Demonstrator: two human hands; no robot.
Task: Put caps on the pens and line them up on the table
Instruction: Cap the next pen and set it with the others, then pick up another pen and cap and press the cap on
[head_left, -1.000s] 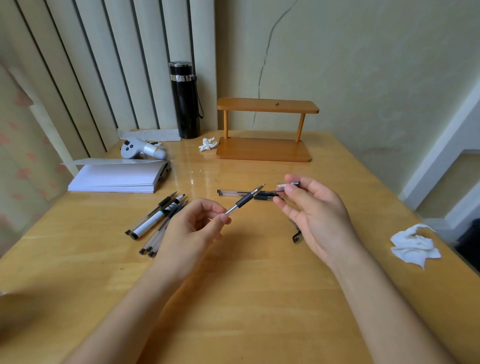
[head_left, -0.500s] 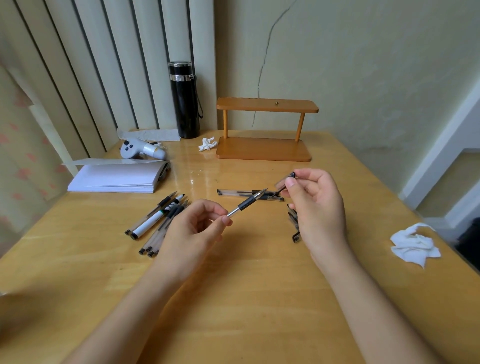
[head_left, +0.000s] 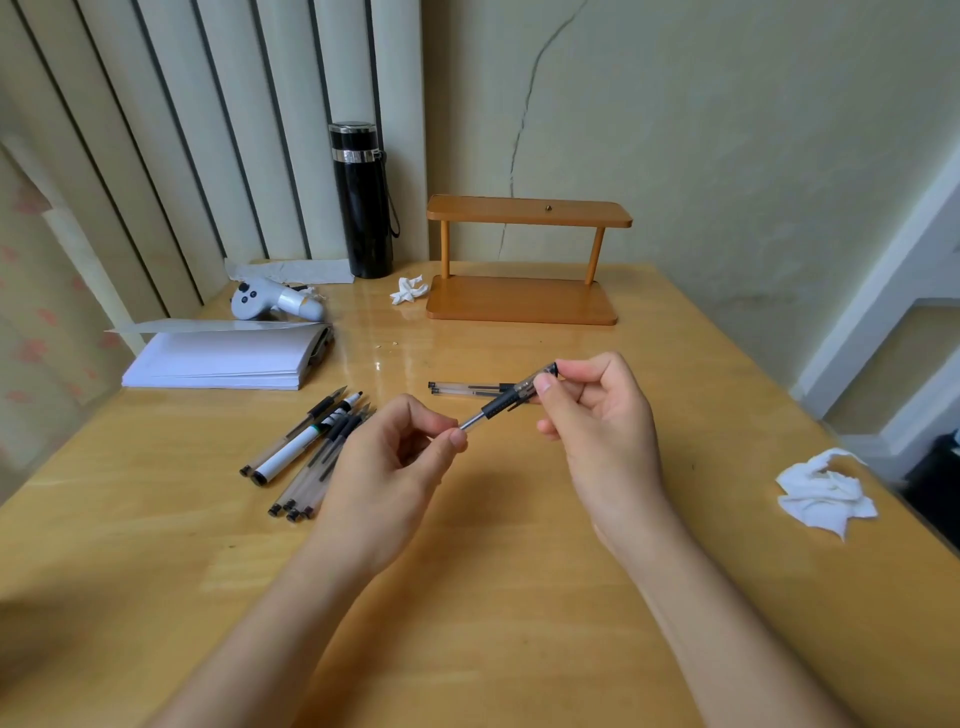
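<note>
My left hand (head_left: 389, 467) pinches the barrel of a clear pen with a black grip (head_left: 491, 410), held above the wooden table (head_left: 519, 597). My right hand (head_left: 602, 415) holds a clear cap (head_left: 535, 382) that sits over the pen's tip end. Behind the hands lies a capped pen (head_left: 462, 388) on the table. To the left, partly hidden by my left hand, lies a heap of several uncapped pens (head_left: 306, 447).
A stack of white paper (head_left: 223, 358), a white controller (head_left: 270, 301) and a black flask (head_left: 361, 200) stand at the back left. A small wooden shelf (head_left: 524, 260) is at the back. Crumpled tissues lie at the right edge (head_left: 823, 496) and by the shelf (head_left: 409, 289).
My right hand turned the cap toward the pen tip and slid it over the tip. My left hand stayed nearly still with the pen.
</note>
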